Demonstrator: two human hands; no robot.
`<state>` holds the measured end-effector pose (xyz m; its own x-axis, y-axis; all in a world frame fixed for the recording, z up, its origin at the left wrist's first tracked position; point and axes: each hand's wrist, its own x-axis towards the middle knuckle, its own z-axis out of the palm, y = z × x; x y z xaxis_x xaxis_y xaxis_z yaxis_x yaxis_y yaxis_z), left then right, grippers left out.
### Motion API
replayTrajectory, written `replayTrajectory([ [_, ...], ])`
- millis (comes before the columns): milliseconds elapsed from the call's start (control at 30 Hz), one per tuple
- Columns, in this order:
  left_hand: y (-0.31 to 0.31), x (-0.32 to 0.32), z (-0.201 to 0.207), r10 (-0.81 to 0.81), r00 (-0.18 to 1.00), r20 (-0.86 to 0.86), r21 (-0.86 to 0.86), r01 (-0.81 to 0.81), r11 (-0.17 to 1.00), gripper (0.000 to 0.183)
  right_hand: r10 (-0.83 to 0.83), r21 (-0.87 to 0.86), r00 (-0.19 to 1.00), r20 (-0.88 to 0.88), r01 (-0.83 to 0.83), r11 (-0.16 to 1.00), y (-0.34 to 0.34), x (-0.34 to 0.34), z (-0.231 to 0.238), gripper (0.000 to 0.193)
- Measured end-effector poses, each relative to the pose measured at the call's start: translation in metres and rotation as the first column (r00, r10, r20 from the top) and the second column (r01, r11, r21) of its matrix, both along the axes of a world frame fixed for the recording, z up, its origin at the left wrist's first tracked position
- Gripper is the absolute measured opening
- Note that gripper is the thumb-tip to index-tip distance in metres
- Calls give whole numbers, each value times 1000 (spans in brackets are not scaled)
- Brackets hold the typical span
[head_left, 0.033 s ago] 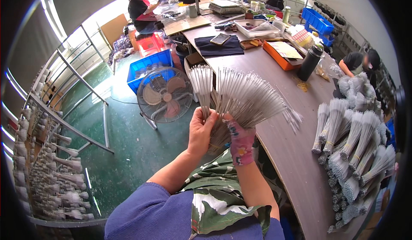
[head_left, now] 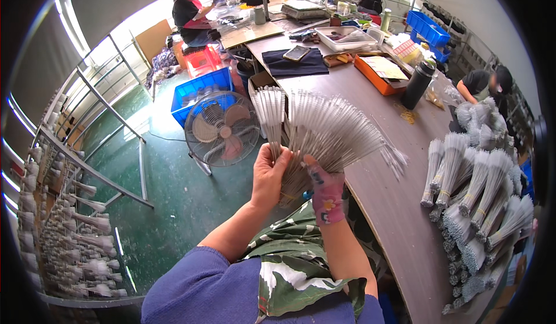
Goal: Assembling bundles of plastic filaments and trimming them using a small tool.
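My left hand (head_left: 268, 174), bare, is closed round the stems of a small bunch of thin wire brushes (head_left: 270, 106) with white bristle tips pointing up. Beside it, my right hand (head_left: 328, 196), in a pink patterned fingerless glove, grips a much larger bunch of the same brushes (head_left: 333, 127). That bunch spreads like a fan toward the right, over the table edge. Its lower stems hang between both hands. A small blue item (head_left: 307, 195) shows by my right palm; what it is I cannot make out.
Bundled brushes (head_left: 463, 173) are piled on the table (head_left: 376, 179) at right. A black flask (head_left: 418, 84), orange tray (head_left: 370, 80) and phone (head_left: 296, 53) lie farther back. A floor fan (head_left: 225, 130) and blue crate (head_left: 184, 106) stand ahead. A brush-filled rack (head_left: 87, 231) is at left. Other people sit farther off.
The brushes in both hands have shifted slightly left. My right thumb has moved a little, and the blue item by that palm shows more clearly.
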<state>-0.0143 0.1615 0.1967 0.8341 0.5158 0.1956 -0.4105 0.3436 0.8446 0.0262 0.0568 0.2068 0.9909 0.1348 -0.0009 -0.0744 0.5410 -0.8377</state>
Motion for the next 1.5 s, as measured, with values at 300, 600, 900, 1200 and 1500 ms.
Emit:
replayTrajectory([
  [300,28,2,21,43,998,-53,195,-32,980,9,502,48,784,-366,-523,851,-57,-30,1,34],
  [600,20,9,21,6,997,-76,215,11,977,10,422,-645,811,407,-72,761,-82,-4,33,42],
  [900,5,19,16,-10,992,-125,337,52,940,12,471,-434,291,833,871,229,-48,40,107,24],
  [1200,-2,26,16,45,991,-128,461,19,887,14,584,-425,296,756,900,94,-52,55,103,11],
  [1500,-1,27,9,6,982,-191,464,85,882,13,630,-435,288,721,896,88,-57,61,98,5],
])
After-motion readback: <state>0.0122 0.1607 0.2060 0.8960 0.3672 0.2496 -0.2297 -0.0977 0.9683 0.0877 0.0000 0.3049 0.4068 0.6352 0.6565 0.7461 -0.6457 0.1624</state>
